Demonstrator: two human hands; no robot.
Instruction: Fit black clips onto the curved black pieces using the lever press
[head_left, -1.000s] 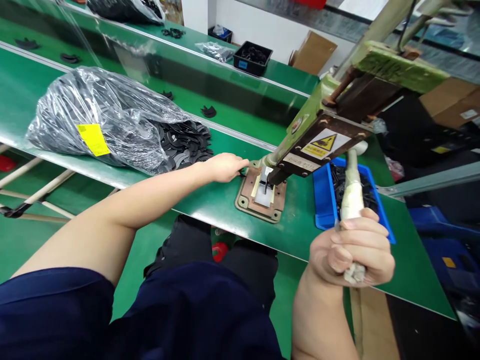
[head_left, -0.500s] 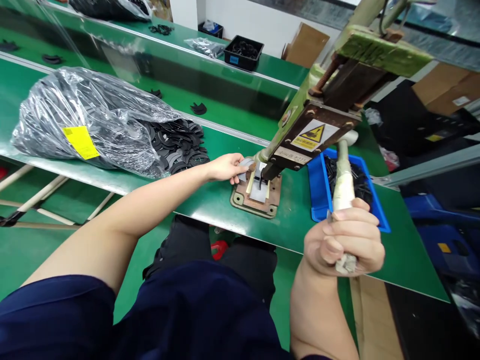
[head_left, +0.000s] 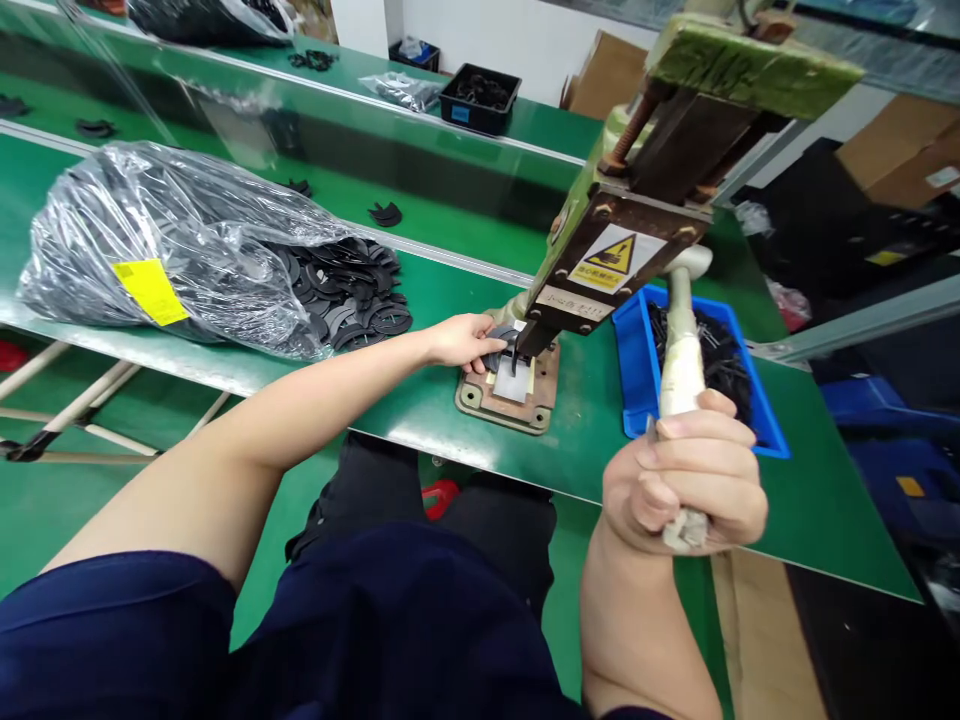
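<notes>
Left hand: your left hand point(head_left: 471, 343) has its thumb and fingers closed on a dark curved piece point(head_left: 502, 347), pinching it from the side.
Curved piece: it is thin, flat and dark grey with a rounded edge, held at the lower end of the press point(head_left: 574, 255), over its base; your fingers hide part of it, and whether it rests on the metal you cannot tell from here.
Right hand: your right hand point(head_left: 686, 485) is wrapped fully round the lever point(head_left: 682, 350), a pale, taped, slightly lumpy shaft with a smooth rounded knob on top.
Press body: chipped green paint, brown-stained steel, threaded rods and a triangular warning sticker point(head_left: 615, 255).
Base plate: a squarish, coppery-brown base plate point(head_left: 541, 385) with corner holes, bearing a smooth silvery plate point(head_left: 512, 385).
Bag: to your left, a crinkled, glossy clear bag point(head_left: 150, 230) spills matte black crescents point(head_left: 352, 300) onto the green tabletop point(head_left: 427, 410).
Bin: to your right, a blue plastic bin point(head_left: 636, 370) holds slim black parts.
</notes>
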